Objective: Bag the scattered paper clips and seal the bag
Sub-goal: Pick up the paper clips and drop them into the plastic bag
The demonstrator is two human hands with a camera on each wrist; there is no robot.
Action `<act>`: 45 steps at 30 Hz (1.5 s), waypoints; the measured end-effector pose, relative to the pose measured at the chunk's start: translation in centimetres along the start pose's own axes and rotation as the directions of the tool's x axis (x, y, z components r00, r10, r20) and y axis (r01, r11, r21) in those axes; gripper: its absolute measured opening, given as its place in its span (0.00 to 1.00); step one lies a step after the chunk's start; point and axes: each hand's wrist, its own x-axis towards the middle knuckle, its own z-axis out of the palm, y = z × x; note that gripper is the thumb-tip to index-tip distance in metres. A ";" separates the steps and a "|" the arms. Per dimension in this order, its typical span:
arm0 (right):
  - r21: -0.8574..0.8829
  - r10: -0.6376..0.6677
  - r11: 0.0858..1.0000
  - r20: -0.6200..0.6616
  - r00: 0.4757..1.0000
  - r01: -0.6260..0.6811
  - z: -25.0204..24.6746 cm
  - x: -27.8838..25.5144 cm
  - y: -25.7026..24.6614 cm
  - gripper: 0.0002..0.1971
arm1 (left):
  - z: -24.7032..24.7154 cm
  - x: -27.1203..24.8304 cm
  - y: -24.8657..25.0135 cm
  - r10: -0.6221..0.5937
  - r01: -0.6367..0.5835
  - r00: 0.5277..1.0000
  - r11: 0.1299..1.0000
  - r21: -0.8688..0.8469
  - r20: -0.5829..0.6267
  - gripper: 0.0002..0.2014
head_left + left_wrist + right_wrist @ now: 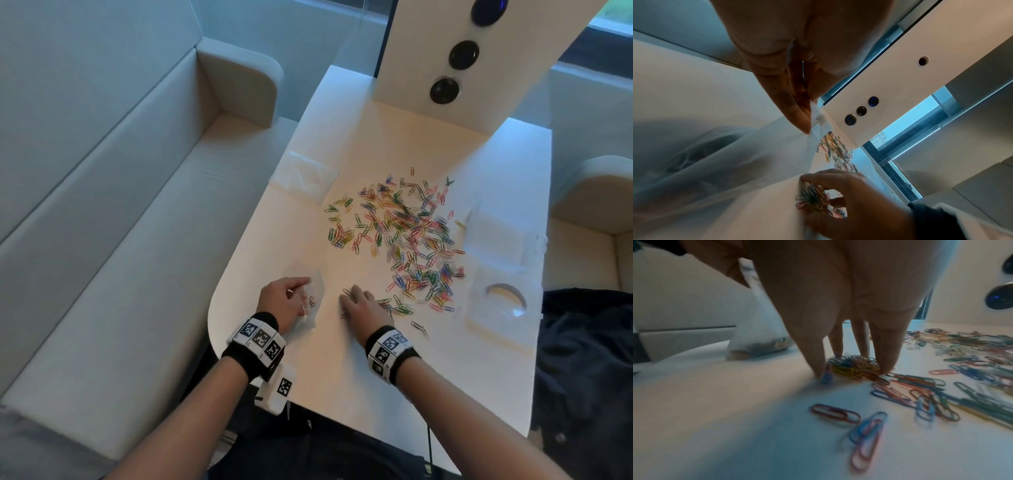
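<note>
Many coloured paper clips [407,236] lie scattered over the middle of the white table [359,359]. My left hand [286,301] pinches the top edge of a small clear bag [313,305] near the table's left edge; the bag [758,344] stands on the table with a few clips in its bottom. My right hand [359,305] is just right of it, fingertips [819,368] down on the table and closed round a bunch of clips [855,368]. The same bunch [813,199] shows under the right hand's curled fingers in the left wrist view.
More clear bags lie flat at the table's far left [305,176] and right side [500,236]. A white upright panel [442,51] with round black buttons stands at the far end. Pale sofas [120,205] flank the table. Dark cloth [589,359] lies at right.
</note>
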 end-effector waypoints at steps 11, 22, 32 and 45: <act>0.864 0.484 0.401 0.082 0.871 -0.304 -1.7 -1.0 4.4 0.08 | 2.1 -0.6 -0.1 0.004 -0.003 0.998 1.000 -0.012 0.056 0.15; 0.813 0.209 -0.575 0.252 0.945 -0.090 -6.3 -5.1 1.3 0.13 | 4.7 -1.3 1.0 0.034 -0.030 0.993 0.999 -0.037 0.115 0.15; 0.857 0.381 0.379 0.201 0.902 -0.350 -7.0 -3.0 -1.1 0.15 | 6.0 -2.0 1.9 0.085 -0.083 0.986 0.996 -0.021 0.145 0.13; 0.741 0.179 0.648 0.076 0.981 -0.176 -8.2 -3.0 0.5 0.08 | 6.3 -1.5 1.9 0.103 -0.107 0.990 0.993 0.040 0.092 0.12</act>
